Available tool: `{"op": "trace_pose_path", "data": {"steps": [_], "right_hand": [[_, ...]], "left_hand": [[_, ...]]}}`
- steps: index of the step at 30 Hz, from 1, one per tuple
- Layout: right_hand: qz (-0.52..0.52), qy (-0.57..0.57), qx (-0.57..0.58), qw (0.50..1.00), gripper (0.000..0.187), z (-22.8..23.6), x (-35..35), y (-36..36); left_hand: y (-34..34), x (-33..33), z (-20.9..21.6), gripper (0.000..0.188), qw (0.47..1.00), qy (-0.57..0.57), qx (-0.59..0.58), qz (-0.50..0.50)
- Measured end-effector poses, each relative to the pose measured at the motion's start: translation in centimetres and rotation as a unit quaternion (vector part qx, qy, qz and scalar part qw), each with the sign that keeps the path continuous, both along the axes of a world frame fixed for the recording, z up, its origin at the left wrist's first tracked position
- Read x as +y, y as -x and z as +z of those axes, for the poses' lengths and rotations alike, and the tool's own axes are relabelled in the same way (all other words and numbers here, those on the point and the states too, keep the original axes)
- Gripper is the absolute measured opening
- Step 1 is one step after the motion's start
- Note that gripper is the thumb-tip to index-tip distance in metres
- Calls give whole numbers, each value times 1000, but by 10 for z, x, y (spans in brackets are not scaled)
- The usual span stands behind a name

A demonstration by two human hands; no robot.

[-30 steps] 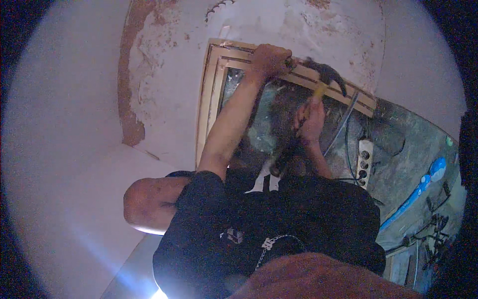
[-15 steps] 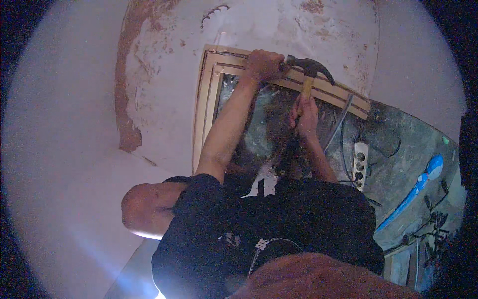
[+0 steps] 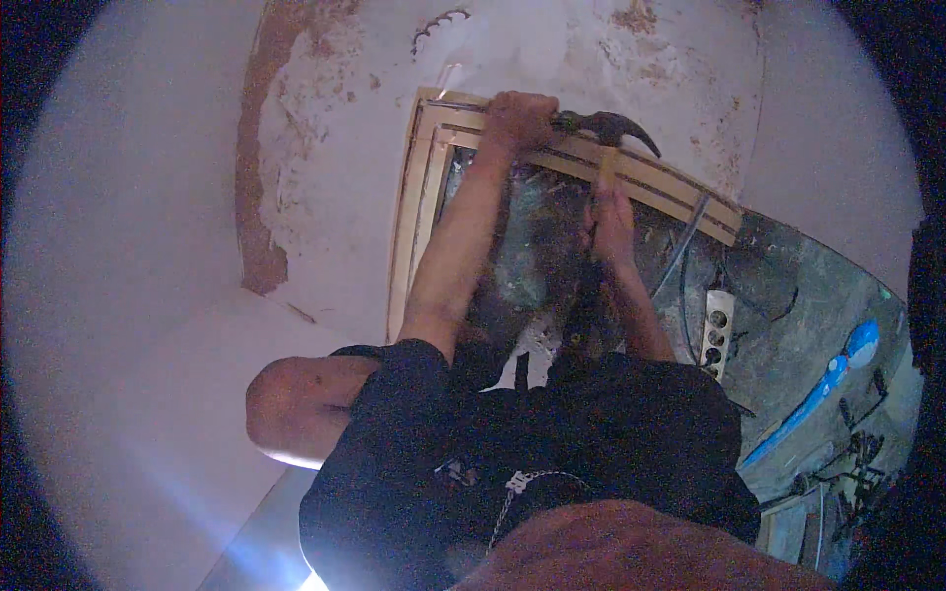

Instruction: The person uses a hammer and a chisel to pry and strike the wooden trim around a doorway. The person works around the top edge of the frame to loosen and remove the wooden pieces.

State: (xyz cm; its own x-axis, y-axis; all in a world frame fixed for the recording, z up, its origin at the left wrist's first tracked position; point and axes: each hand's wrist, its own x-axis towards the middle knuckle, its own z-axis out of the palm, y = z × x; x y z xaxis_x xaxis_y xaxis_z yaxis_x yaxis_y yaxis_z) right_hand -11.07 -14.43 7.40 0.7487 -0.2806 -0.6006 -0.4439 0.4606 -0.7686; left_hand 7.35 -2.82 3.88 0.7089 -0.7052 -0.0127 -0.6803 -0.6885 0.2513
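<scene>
Right in front of me, the person's right hand point(image 3: 613, 227) is wrapped around the yellowish handle of a hammer point(image 3: 606, 126), its dark head at the upper edge of the beige grooved frame point(image 3: 422, 148). The left hand point(image 3: 520, 123) is curled into a fist on that edge, nearer the upper left corner; what's inside I can't tell. A white power strip point(image 3: 716, 330) lies on the floor point(image 3: 838, 271) beyond the frame's right end.

No text, label or number can be read. At six o'clock from the view's centre, the black T-shirt point(image 3: 552, 424) carries a small pale print point(image 3: 457, 473) on its chest, too blurred and grainy to tell whether it is lettering or a picture.
</scene>
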Motion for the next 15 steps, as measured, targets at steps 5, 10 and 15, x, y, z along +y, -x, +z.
{"op": "trace_pose_path", "data": {"steps": [5,10,15], "right_hand": [[-48,11,-45,998,33,-5,7,2],[27,12,-3,1000,30,4,0,8],[-14,-34,-29,999,30,28,-5,18]], "left_hand": [[4,-4,3,29,999,31,-16,17],[7,6,4,21,995,92,-40,-6],[17,-20,15,25,976,208,-61,-21]]}}
